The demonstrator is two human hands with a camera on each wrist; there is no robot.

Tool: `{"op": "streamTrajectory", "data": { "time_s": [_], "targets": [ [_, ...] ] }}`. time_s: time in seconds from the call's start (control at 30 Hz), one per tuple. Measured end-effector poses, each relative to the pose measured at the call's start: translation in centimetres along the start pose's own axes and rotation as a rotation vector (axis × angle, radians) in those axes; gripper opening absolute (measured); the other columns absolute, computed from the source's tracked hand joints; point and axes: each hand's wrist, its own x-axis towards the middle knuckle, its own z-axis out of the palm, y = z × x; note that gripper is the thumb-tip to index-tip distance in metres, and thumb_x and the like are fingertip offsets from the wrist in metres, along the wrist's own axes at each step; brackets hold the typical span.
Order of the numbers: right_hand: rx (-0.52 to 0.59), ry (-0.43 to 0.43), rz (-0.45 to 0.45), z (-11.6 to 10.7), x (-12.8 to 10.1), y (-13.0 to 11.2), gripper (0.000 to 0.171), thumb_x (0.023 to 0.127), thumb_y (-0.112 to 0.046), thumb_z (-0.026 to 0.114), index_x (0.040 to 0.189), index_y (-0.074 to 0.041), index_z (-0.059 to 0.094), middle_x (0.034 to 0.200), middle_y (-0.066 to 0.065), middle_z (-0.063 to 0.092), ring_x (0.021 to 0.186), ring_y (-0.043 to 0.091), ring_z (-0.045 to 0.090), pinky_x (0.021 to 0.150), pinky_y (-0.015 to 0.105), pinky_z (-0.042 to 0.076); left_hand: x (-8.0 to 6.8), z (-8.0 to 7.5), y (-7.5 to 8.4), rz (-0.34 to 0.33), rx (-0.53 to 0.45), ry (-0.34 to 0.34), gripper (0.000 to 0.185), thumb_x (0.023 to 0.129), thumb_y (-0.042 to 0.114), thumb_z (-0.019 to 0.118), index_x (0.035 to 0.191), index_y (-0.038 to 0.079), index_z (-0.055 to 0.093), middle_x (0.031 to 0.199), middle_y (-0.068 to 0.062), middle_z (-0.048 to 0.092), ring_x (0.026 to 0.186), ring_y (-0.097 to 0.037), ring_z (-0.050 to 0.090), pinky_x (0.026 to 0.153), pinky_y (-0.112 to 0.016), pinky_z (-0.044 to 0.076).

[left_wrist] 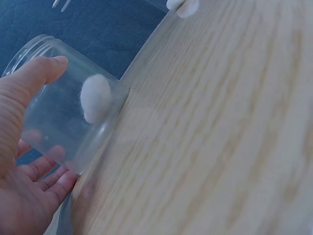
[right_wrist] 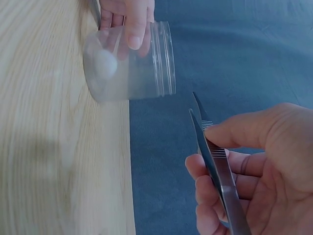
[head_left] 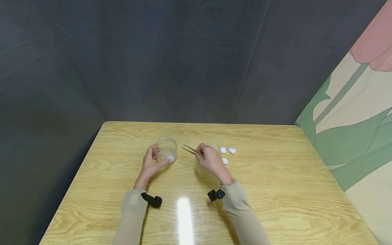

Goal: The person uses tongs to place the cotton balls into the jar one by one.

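Observation:
A clear plastic jar [head_left: 165, 149] stands on the wooden table [head_left: 275, 190], and my left hand [head_left: 151, 163] grips it by its side. One white cotton ball [left_wrist: 95, 98] lies inside the jar [left_wrist: 58, 112] at the bottom; the right wrist view shows that cotton ball [right_wrist: 104, 63] in the jar [right_wrist: 129, 61] too. My right hand [head_left: 211, 160] pinches metal tweezers [head_left: 191, 150] whose empty tips point left toward the jar. The tweezers [right_wrist: 215, 161] are nearly closed. Three more cotton balls [head_left: 228, 150] lie just right of my right hand.
Dark grey fabric walls stand behind and to the left of the table. A flower-patterned panel [head_left: 355, 112] rises along the right side. Black wrist straps [head_left: 152, 200] sit on both forearms. A glare spot [head_left: 183, 214] shines on the near tabletop.

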Motion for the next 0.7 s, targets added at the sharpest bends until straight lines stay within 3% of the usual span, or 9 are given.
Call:
{"op": "streamTrajectory", "data": {
  "time_s": [0.23,0.7],
  "targets": [
    [-0.02,0.03,0.009,-0.9,-0.7,0.4,0.008,0.086,-0.006,0.066,0.092,-0.003,0.062,0.077,0.007,0.062,0.05,0.01,0.042,0.045,0.023,0.036,0.0,-0.1,0.2,0.0,0.014,-0.006,0.086,0.074,0.017,0.08,0.144,0.009,0.029,0.133,-0.017,0.043,0.113,-0.032,0.044,0.094,-0.047,0.039],
    [-0.049,0.057,0.021,-2.2,-1.8,1.4,0.008,0.084,-0.005,0.066,0.09,-0.003,0.062,0.078,0.008,0.063,0.054,0.012,0.045,0.048,0.026,0.039,0.0,-0.1,0.4,0.008,0.02,-0.001,0.088,0.073,0.018,0.081,0.143,0.006,0.03,0.13,-0.02,0.043,0.111,-0.032,0.044,0.094,-0.047,0.038]
  ]
}}
